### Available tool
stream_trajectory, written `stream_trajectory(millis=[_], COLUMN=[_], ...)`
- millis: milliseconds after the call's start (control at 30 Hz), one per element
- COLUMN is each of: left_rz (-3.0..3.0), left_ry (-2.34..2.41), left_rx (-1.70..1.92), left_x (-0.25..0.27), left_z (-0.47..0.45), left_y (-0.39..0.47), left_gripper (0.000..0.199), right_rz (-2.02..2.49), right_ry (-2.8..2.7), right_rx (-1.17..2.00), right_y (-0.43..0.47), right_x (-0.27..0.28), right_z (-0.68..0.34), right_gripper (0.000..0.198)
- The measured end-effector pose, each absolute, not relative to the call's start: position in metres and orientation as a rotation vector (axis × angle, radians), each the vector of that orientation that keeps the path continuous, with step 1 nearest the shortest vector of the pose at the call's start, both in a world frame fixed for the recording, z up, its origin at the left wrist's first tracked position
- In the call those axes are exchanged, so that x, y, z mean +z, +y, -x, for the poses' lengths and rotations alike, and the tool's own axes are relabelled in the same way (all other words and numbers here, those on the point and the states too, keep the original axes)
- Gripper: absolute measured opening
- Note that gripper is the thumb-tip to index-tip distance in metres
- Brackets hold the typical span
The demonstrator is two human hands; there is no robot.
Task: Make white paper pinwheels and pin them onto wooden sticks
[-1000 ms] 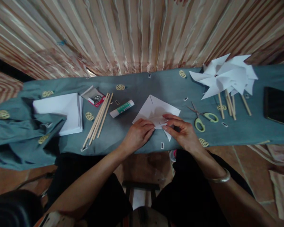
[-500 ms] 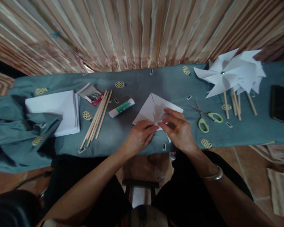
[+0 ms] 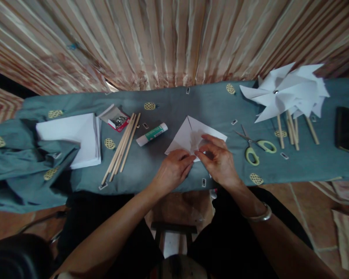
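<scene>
A white paper sheet [image 3: 180, 137] with a slit running down from its top corner lies in front of me on the cloth. My left hand [image 3: 176, 168] is closed on its lower left edge, thumb and fingers together. My right hand [image 3: 219, 159] pinches the paper near its middle, thumb and index finger close to my left fingertips. What exactly lies between the fingertips is too small to tell. A glue stick [image 3: 152, 134] lies to the left of the paper. Scissors [image 3: 251, 145] with green handles rest, blades apart, to the right of my right hand.
Wooden sticks [image 3: 122, 147] and an opened box of metal fasteners [image 3: 118, 119] lie left, beside a paper stack [image 3: 87, 143]. Paper pinwheels [image 3: 285, 93] on sticks lie at the back right, near a dark device [image 3: 347, 130]. A striped curtain [image 3: 174, 42] hangs behind the table.
The view has shifted slightly, so everything appears a little further right and lower. The paper flap that hung below my right hand is now mostly out of sight. Both hands keep their hold.
</scene>
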State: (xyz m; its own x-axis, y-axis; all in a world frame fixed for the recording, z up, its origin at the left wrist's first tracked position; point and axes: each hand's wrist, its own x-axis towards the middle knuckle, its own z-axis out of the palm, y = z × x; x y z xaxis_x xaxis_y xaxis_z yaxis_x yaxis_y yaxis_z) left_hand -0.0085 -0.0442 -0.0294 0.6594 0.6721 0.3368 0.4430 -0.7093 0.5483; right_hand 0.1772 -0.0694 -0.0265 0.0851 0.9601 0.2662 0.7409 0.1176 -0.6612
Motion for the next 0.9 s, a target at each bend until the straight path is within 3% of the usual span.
stream_trajectory(millis=[900], left_rz=[-2.463], left_ry=[0.865], left_rx=[0.715], left_x=[-0.0291], left_z=[0.0078], left_y=[-0.0420], left_gripper=[0.025], right_rz=[1.691], right_ry=[-1.703], right_rx=[0.330], right_y=[-0.0698], right_x=[-0.0266], right_z=[-0.1751], right_gripper=[0.015])
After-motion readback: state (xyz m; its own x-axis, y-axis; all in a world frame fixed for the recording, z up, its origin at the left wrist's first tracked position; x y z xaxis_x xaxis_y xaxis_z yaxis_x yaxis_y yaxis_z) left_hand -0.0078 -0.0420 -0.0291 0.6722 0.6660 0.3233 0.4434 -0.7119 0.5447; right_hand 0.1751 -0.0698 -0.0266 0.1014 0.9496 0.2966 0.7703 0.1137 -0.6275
